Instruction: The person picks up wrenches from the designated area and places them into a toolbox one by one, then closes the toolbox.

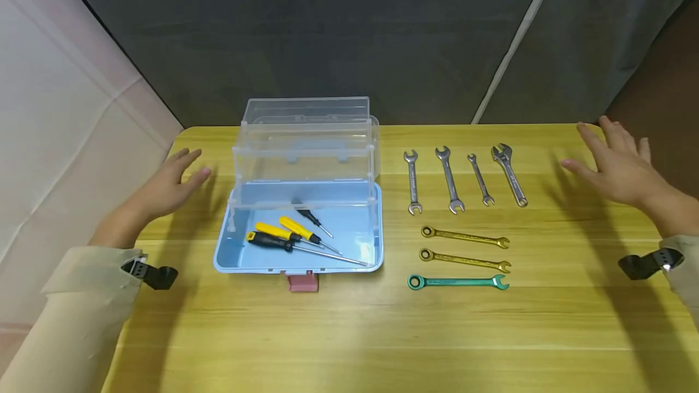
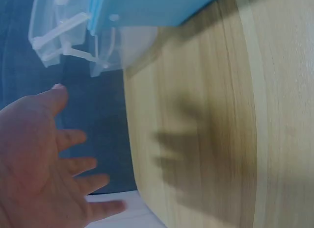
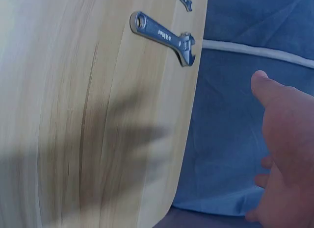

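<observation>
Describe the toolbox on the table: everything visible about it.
The toolbox is plastic: a light blue base tray with a pink latch at its front edge, and clear upper tiers and lid swung up and back. It stands open on the table's left half. Three screwdrivers with yellow and black handles lie inside. Neither hand touches it.

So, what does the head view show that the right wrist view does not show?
Only the head view shows the open blue toolbox, its screwdrivers, the green wrench and the left hand.
Only the right wrist view shows the right hand from close, with its shadow on the wood.
Both show the adjustable wrench and the wooden table.
</observation>
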`<state>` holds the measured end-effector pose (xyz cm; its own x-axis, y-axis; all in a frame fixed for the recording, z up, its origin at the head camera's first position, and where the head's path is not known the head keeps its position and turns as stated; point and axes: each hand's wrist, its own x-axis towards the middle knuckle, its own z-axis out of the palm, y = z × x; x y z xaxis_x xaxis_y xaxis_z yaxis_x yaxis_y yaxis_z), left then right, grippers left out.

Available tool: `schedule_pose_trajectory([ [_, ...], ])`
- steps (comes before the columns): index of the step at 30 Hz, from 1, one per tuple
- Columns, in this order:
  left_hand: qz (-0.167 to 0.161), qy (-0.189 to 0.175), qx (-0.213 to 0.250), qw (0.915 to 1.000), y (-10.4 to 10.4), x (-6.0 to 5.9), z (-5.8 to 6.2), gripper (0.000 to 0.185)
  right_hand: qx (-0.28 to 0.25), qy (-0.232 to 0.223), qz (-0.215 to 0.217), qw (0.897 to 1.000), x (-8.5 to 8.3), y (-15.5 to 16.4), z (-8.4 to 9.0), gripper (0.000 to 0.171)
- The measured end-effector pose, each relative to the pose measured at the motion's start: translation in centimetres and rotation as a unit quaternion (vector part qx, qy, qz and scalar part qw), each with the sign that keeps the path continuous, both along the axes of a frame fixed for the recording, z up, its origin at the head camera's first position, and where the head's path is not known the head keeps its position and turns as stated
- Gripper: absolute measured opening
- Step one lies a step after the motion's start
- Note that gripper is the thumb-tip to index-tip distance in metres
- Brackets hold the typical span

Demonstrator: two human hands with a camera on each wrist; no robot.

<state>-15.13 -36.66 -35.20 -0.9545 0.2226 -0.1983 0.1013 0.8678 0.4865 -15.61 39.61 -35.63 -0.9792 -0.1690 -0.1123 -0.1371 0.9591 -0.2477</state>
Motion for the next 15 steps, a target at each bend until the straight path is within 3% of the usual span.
schedule_pose_trajectory([
  [8, -0.005, -0.071, 0.052, 0.9961, 0.8, 2.3, 1.1, 0.065, -0.043, 0.016, 0.036, 0.998, -0.6, -1.7, -0.5, 0.075],
  [12, -0.008, -0.091, 0.1, 0.9908, 1.4, 3.4, 1.3, 0.058, -0.061, 0.004, 0.035, 0.998, -1.0, -3.1, -1.0, 0.074],
  [15, -0.002, -0.121, 0.144, 0.9822, 2.0, 4.0, 1.4, 0.057, -0.069, -0.006, 0.027, 0.997, -1.1, -4.1, -1.6, 0.074],
])
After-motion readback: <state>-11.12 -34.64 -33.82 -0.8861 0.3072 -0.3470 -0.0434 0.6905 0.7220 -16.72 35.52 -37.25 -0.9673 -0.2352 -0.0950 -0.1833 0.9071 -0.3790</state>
